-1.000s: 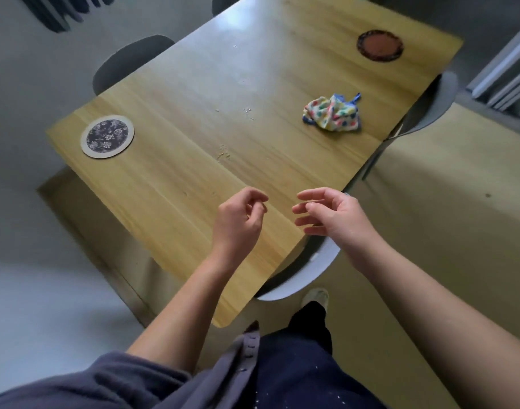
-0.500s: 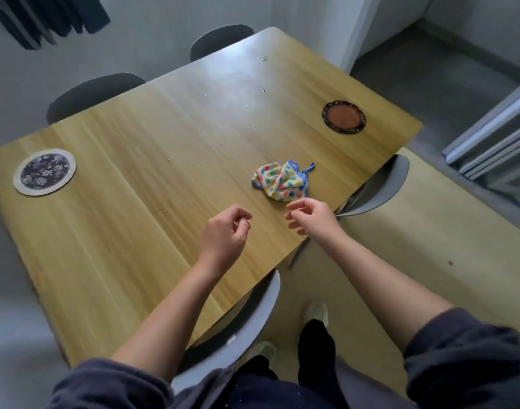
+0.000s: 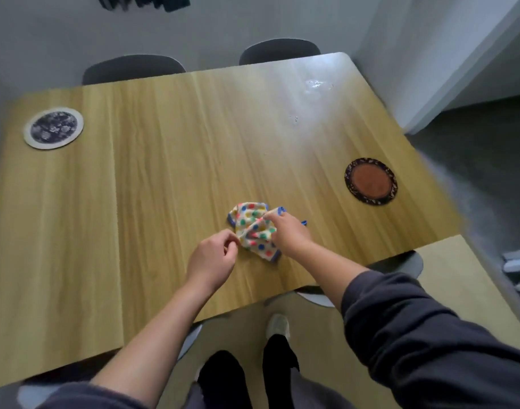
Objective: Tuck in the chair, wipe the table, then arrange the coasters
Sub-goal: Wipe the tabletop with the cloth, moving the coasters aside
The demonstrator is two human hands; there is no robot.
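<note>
The single view comes from a wide-angle camera on the person's head, standing at the near long edge of the worktop (image 3: 164, 202) and looking steeply down and forward across it. The far edge, two chair backs (image 3: 133, 69) and a grey wall (image 3: 282, 22) fill the top of the frame. The camera sits close. Both forearms enter from the bottom, and the left hand (image 3: 213, 259) and right hand (image 3: 288, 233) meet at a spotted cloth (image 3: 253, 222) near the frame's centre. The floor (image 3: 320, 335) shows below the near edge. The lens bows the worktop's corners.
</note>
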